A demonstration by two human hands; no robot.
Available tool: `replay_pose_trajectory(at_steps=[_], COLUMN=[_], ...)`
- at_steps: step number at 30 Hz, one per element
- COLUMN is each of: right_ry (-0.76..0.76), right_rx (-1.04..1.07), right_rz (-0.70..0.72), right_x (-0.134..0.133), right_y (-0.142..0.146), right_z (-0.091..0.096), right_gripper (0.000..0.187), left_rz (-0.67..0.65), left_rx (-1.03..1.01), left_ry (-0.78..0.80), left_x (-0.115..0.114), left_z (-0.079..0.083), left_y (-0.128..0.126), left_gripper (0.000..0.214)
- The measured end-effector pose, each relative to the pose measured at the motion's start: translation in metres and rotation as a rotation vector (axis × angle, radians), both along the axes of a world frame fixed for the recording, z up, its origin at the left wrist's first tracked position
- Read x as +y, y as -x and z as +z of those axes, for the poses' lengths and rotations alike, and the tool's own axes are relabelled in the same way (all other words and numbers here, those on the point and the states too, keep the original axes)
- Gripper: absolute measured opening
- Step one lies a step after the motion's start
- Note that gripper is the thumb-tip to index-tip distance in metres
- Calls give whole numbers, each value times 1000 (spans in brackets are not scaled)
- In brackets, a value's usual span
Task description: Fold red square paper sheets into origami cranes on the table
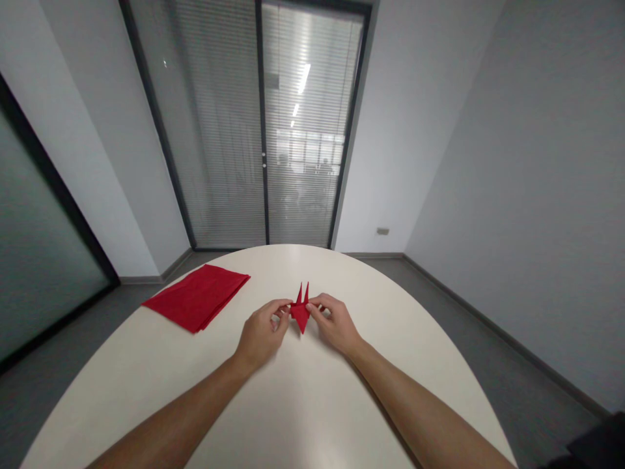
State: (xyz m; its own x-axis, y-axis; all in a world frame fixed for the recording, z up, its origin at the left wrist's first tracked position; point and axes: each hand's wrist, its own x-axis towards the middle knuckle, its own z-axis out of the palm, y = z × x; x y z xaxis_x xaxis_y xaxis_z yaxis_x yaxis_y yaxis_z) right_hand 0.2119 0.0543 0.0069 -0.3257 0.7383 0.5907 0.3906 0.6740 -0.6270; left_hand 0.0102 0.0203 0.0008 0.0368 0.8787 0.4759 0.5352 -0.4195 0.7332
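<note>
A small piece of folded red paper [301,316] is held between my two hands, a little above the white table. Two thin points stick up from its far side, and a wider point faces down toward me. My left hand [263,331] pinches its left edge between thumb and fingers. On the opposite edge, my right hand [334,320] grips it the same way, thumb on the near face. A stack of flat red paper sheets [199,298] lies to the left of my left hand.
The round white table [273,417] spreads out under both arms. Beyond its far edge stands a glass partition with blinds [224,163] in dark frames. A wall socket [383,231] sits low on the white wall. Something dark [598,446] shows at the lower right corner.
</note>
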Motion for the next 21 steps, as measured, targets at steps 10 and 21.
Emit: replay_pose_trajectory(at_steps=[10, 21], right_ry=[45, 75], right_rx=[15, -7], right_rz=[12, 49], right_x=[2, 4], right_y=[0, -2], right_z=[-1, -11], right_gripper=[20, 32], left_rz=[-26, 0], left_rx=[-45, -108], left_ry=[85, 131], left_x=[2, 8], left_z=[-1, -7], left_y=[0, 2], left_gripper=[30, 19])
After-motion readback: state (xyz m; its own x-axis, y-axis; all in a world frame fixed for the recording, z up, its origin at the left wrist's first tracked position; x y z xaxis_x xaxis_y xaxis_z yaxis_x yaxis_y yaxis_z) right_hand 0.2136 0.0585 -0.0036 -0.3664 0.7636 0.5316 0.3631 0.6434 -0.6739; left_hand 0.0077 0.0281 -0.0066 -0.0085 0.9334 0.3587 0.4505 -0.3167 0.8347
